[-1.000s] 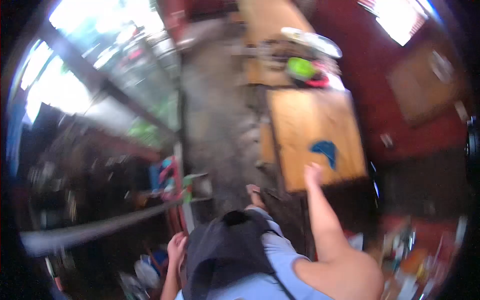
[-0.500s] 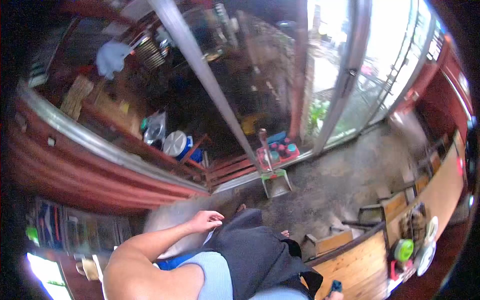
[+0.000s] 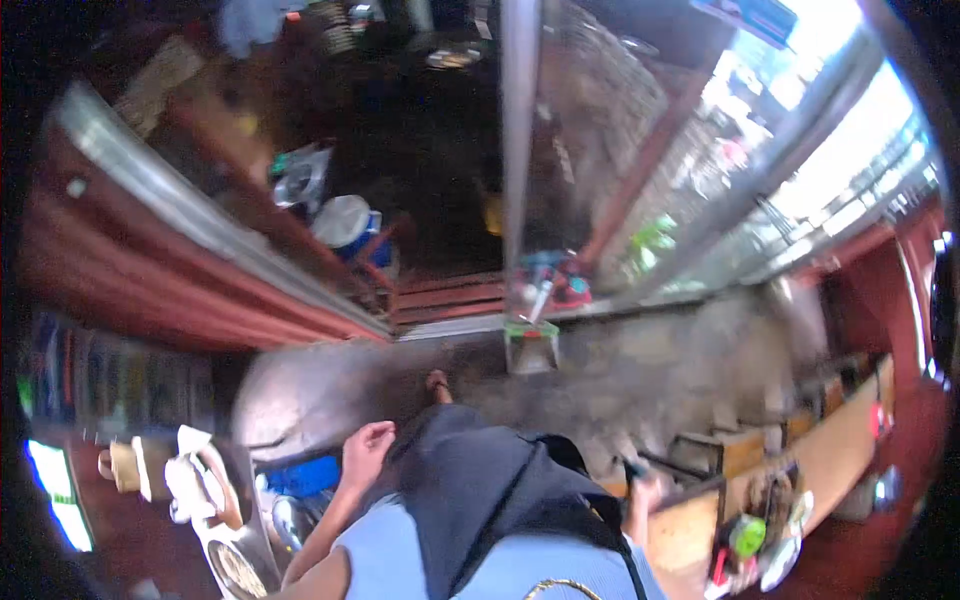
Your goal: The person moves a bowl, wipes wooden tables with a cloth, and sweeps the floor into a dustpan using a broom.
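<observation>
My left hand hangs beside my dark apron, its fingers loosely bent and a little apart, with nothing visible in them. On the other side, my right hand is closed around a small dark blue-green cloth. That hand is beside the near end of the wooden table, and its fingers are blurred. One foot shows on the floor ahead of the apron.
A dustpan stands by the glass door frame ahead. Low wooden stools line the table at the right, which bears a green round object. Behind my left hand are a blue container and a white counter.
The view has swung left from the table toward the glass doors. The blue-green cloth, earlier on the table, is now in my right hand. My left hand has lowered beside the apron.
</observation>
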A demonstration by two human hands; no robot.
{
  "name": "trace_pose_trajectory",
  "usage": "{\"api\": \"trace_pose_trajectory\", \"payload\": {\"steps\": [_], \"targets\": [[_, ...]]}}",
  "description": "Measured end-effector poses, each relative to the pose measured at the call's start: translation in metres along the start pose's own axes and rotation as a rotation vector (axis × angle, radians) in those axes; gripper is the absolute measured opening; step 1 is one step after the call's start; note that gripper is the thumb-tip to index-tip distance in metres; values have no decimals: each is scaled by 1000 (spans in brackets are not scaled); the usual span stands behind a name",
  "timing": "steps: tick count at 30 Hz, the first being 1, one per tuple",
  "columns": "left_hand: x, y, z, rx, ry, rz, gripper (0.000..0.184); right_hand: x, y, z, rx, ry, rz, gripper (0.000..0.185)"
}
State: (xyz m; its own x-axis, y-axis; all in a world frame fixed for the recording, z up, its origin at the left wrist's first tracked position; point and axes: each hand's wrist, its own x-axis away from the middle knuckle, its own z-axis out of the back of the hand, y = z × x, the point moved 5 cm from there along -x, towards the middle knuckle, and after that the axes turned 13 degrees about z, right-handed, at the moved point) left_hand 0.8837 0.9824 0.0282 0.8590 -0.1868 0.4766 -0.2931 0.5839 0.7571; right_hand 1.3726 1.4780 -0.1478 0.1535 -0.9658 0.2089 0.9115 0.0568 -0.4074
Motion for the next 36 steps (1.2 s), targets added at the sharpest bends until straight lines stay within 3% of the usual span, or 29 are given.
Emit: {"api": "trace_pose_trajectory", "payload": {"steps": [1,2,3,7,9,10,11,13,16,18,20,24,26,32,34,36], "targets": [[-15,-4,2,25,-31,1,25,-26,-17,-21,-118,46,104,38],[-34,-5,4,53,-54,4,26,-22,-96,15,-75,12,14,35],[-55,-3,8,77,-91,1,26,-49,-113,-6,-182,72,185,30],[-133,20,45,88,-199,11,28,-76,-309,21,-486,184,615,15],[-172,24,67,61,-209,11,27,-77,-390,54,-340,136,664,19],[-190,27,77,50,-243,5,27,-77,-424,68,-296,221,786,18],[-208,31,88,5,-252,-30,27,-78,-451,79,-263,236,745,17],[-242,32,105,-65,-254,-22,25,-71,-503,103,-362,263,788,14],[-272,38,115,39,-259,-61,25,-72,-543,121,-479,265,845,16],[-283,54,114,-48,-258,-153,26,-100,-535,108,-798,64,620,17],[-296,47,106,-18,-270,-148,27,-98,-559,113,-970,64,599,17],[-274,58,90,34,-223,-140,27,-119,-588,118,-938,80,623,21],[-266,49,81,174,-250,-154,26,-125,-602,121,-981,36,764,19],[-228,42,64,51,-202,-67,27,-103,-638,156,-781,40,859,17],[-226,33,59,15,-186,-49,27,-99,-647,156,-587,-62,891,17],[-220,30,55,-19,-171,-34,28,-82,-662,151,-650,-205,873,19]]}}
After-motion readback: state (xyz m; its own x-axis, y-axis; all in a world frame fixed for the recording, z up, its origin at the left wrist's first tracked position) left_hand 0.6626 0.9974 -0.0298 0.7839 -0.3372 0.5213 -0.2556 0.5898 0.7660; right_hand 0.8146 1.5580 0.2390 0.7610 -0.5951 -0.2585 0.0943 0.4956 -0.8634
